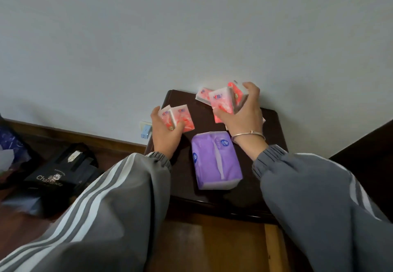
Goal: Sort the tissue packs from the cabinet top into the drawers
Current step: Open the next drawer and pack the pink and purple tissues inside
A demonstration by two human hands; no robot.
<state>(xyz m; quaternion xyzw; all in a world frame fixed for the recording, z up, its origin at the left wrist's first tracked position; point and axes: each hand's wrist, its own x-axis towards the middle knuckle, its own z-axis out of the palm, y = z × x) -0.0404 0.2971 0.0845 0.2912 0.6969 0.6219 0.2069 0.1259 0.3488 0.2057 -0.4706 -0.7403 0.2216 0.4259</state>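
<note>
The left hand [164, 132] is holding two small pink packs [178, 120] side by side over the left part of the dark cabinet top [182, 178]. Its grip is wrapping around them, with the thumb lying along the outer edge and the fingers curling at the lower edge. I cannot tell if these packs are touching the wood or are lifted a little.

The right hand [240, 116], wearing a thin bracelet [248, 134] at the wrist, is holding a pink bundle [223, 100] of at least two similar packs near the back of the cabinet. This grip is spreading wide, with the fingers reaching over the top and the thumb lying at the lower side. The exact number in the bundle is not clear, because the hand is covering part of it. Just behind the bundle, one more pink pack [202, 95] is lying flat, close to the wall [191, 37].

A large purple pack [215, 161] is lying on the cabinet top between the two wrists, apart from both hands, with its long side pointing toward the person. Under the front edge of the cabinet a drawer [274, 248] is standing open, and its inside is looking blurred.

Both arms are wearing grey sleeves [127, 208] with pale stripes. On the floor at the left a black bag [57, 173] is resting, and a small blue charger [145, 131] is sitting in a wall socket beside the cabinet.
</note>
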